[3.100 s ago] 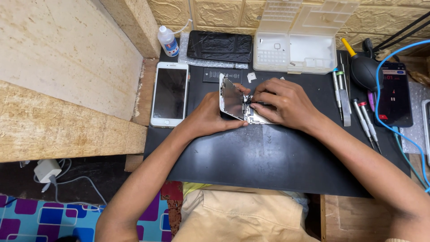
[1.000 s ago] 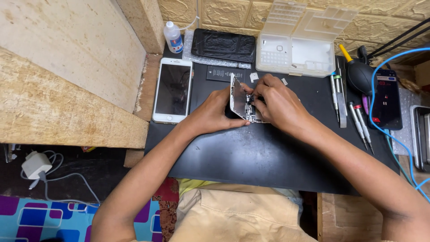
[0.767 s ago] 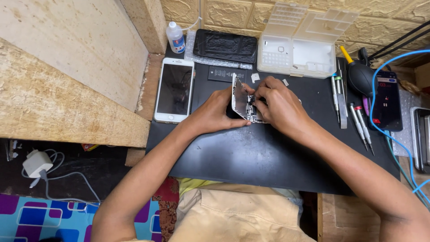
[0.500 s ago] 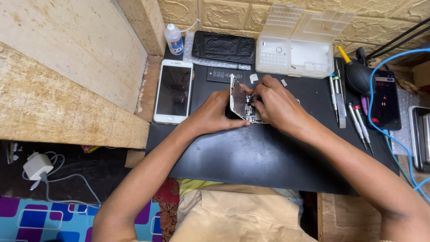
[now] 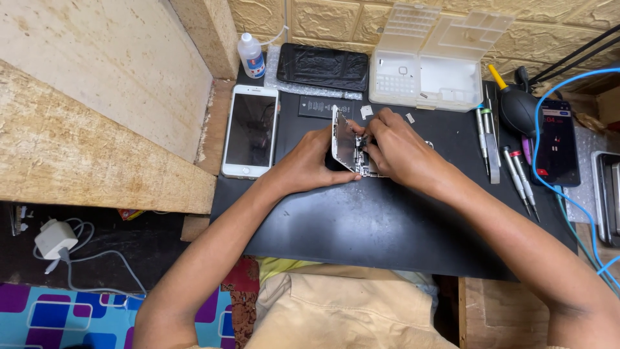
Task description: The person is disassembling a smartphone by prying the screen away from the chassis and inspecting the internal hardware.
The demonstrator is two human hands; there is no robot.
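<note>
While tilted upright, opened phone [image 5: 345,143] pinched between left fingers [image 5: 329,137], right fingers [image 5: 369,132].

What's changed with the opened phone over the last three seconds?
The lifted screen panel has swung from a shallow tilt to nearly upright, propped by the left hand. The right hand stays over the phone's open body. The white phone and parts box stayed put.

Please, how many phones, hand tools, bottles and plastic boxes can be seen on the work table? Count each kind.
Phones: 4 – opened phone in both hands, white phone, dark phone, lit phone
Hand tools: about 4
Bottles: 1
Plastic boxes: 1
Total: about 10
</note>
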